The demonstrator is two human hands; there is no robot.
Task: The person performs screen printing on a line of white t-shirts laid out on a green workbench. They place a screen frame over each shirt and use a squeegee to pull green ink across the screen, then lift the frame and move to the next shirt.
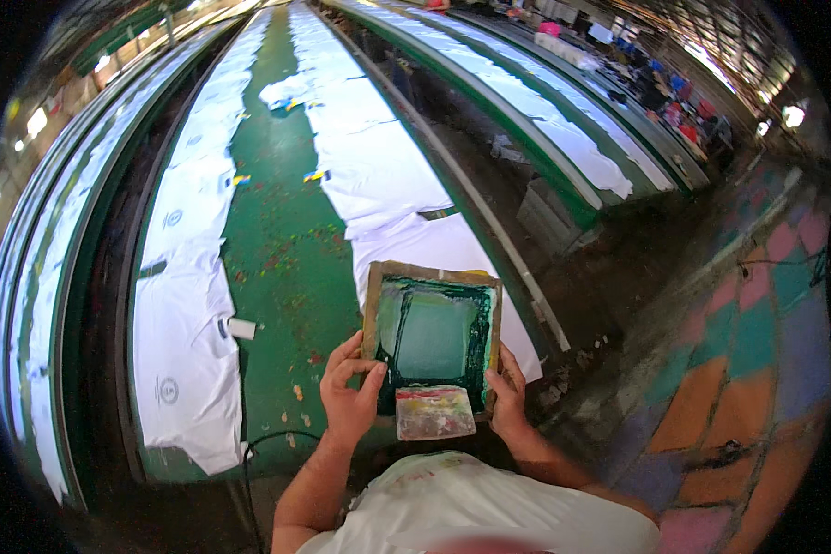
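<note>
A square screen-printing frame [431, 325] with a wooden rim and dark green ink round a paler middle is held in front of me. My left hand [349, 388] is closed on its left side, and my right hand [510, 397] grips its right side. A paint-stained squeegee [434, 415] lies across the lower part of the frame. Beyond it, white T-shirts [379, 157] lie in two rows on a long green table [277, 231]. A white T-shirt at the left [180, 351] bears a small round print, and a small white tag [240, 328] lies by it.
More long tables with white shirts run along the left [51, 277] and right [545, 102]. Cluttered goods [674, 111] line the far right. A floor [729, 406] painted in coloured patches lies at my right. A dark cable [268, 439] curves by the table's near edge.
</note>
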